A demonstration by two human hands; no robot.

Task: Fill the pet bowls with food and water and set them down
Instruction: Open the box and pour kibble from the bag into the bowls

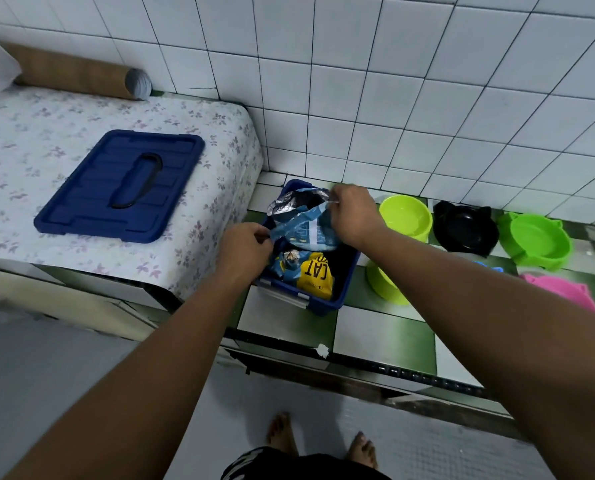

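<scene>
A blue and yellow cat food bag (304, 233) stands in a blue plastic bin (344, 282) on the tiled ledge. My left hand (245, 249) pinches the near edge of the bag's mouth. My right hand (353, 214) pinches the far edge, and the foil-lined mouth is pulled open between them. To the right of the bin sit a lime green bowl (406, 216), a black cat-eared bowl (465, 226), a green cat-eared bowl (538, 244), a second lime bowl (384, 285) partly under my right arm, and a pink bowl (562, 289).
The bin's blue lid (119, 185) lies on a flower-patterned mattress (202, 133) to the left. A cardboard tube (81, 76) rests against the white tiled wall. A little of something blue shows beside the pink bowl. My bare feet stand on the grey floor (289, 393) below the ledge.
</scene>
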